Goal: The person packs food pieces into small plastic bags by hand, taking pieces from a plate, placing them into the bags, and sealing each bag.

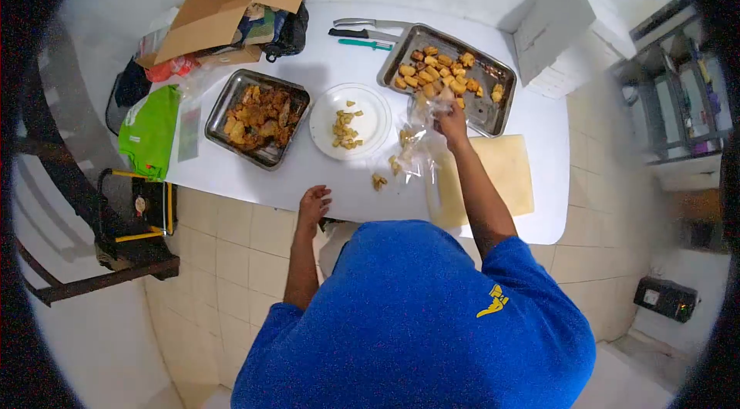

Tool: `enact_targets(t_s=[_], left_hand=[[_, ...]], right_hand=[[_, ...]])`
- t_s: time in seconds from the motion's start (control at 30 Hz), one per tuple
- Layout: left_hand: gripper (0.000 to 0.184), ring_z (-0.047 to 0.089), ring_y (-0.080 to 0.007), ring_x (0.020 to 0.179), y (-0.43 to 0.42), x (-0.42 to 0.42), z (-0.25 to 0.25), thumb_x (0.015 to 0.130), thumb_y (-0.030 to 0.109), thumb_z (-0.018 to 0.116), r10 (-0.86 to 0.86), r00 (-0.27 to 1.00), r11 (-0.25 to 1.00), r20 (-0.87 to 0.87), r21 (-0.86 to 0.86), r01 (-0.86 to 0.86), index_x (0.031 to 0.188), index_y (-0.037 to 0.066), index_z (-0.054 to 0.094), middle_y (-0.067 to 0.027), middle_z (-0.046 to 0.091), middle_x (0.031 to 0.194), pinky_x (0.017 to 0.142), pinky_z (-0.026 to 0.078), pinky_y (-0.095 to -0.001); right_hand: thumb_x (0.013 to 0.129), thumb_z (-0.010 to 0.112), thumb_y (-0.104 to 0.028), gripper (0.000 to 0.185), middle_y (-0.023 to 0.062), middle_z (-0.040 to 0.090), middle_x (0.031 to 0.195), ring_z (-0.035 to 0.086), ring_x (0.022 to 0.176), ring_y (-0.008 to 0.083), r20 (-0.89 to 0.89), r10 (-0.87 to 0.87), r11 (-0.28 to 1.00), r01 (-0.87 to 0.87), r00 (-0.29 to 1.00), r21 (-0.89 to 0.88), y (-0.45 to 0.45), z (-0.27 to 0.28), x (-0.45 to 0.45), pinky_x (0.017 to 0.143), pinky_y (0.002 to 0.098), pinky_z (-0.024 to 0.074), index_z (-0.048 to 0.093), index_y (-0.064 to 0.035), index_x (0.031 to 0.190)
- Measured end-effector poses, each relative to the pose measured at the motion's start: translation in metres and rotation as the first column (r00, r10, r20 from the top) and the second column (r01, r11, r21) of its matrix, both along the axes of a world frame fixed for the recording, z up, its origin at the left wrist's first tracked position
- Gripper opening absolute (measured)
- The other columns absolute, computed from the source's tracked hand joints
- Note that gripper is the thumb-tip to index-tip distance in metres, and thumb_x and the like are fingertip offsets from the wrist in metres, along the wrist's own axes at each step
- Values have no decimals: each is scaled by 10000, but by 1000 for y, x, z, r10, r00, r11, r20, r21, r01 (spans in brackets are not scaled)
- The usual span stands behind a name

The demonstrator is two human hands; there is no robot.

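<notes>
My right hand (450,121) is at the near edge of a metal tray (493,120) holding browned, chunky food pieces (435,70). Its fingers are closed on a crinkled clear plastic bag (418,151), which hangs over the table to the left. Small pale food pieces lie in or beside the bag; I cannot tell which. My left hand (314,205) rests at the front table edge, fingers loosely apart and holding nothing. Beyond it stands a white plate (320,127) with small pale cut pieces (345,130). A second metal tray (270,161) holds dark fried pieces (258,116).
A yellowish cutting board (501,178) lies under my right forearm. Two knives (358,33) and a green-handled peeler (364,43) lie at the back. An open cardboard box (223,8) and green bag (150,131) are left; a white box (559,39) stands right.
</notes>
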State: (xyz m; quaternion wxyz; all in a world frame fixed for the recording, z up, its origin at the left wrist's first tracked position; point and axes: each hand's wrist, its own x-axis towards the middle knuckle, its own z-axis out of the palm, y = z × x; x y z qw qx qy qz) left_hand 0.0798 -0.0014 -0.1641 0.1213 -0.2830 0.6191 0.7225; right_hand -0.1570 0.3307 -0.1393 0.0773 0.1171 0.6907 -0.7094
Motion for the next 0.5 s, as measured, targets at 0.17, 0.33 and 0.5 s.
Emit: enact_targets(t_s=[0.17,0.33,0.5], left_hand=[[312,554,-149,915,-36,-27,-1,859,183,481,41,999,998,-23,41,-40,1163,121,510,-37,583,1115,784,440,-307],[255,558,-119,879,-84,-43,23,846,125,519,138,987,988,-78,75,-132,1099,123,552,-17,593,1072,752,423,-284],[229,575,-129,857,-203,-69,12,867,173,545,272,943,960,-194,122,-251,1076,79,560,-23,608,1019,761,438,-302]], right_hand=[[821,533,-32,380,109,573,941,643,743,242,46,14,1000,-15,999,7,6,-4,11,642,316,558,391,-70,1173],[839,521,-55,309,118,584,986,643,774,248,49,71,997,-71,996,-12,-49,22,-2,602,304,538,470,-64,1144],[809,589,-131,341,69,584,970,622,727,215,30,-64,993,60,998,105,-89,35,-5,615,304,513,474,-99,1128]])
